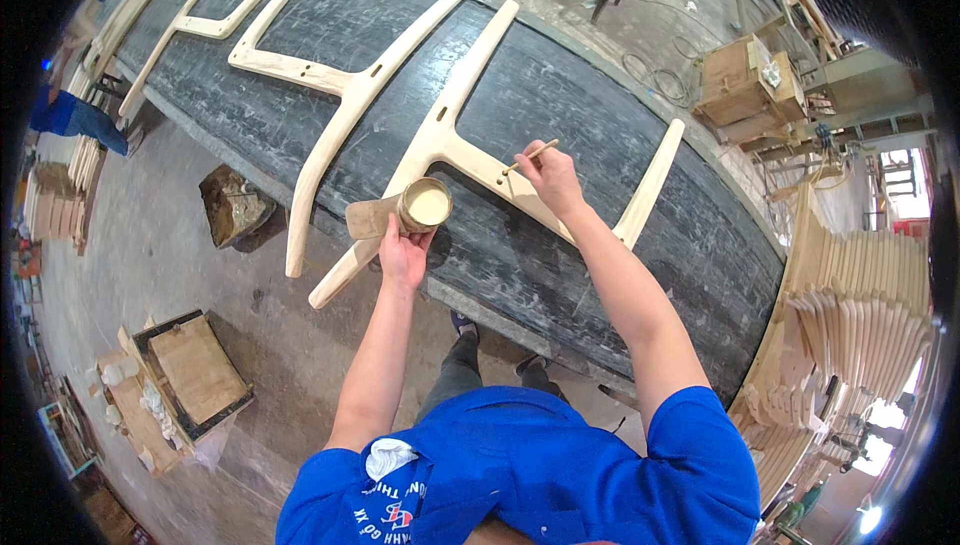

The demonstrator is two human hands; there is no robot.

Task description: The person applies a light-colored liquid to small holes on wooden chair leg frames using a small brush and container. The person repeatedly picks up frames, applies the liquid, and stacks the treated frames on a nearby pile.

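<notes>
My left hand (404,259) is closed around a cup of cream-coloured liquid (428,203). A flat brown piece (368,219) sticks out from the cup's left side; whether it is joined to the cup I cannot tell. In my right hand (553,183) a thin wooden stick (531,156) is pinched. The stick's lower end is at small dark holes in the crossbar of a pale wooden chair-side frame (470,161). This frame lies flat on the dark table (560,95), and the cup is above its near leg.
A second pale frame (345,110) and a third (200,25) lie farther left on the table. Stacked curved wooden parts (860,290) stand at the right. On the floor are a dark bin (235,207) and a box-like stand (195,375). Another person (75,115) is at the far left.
</notes>
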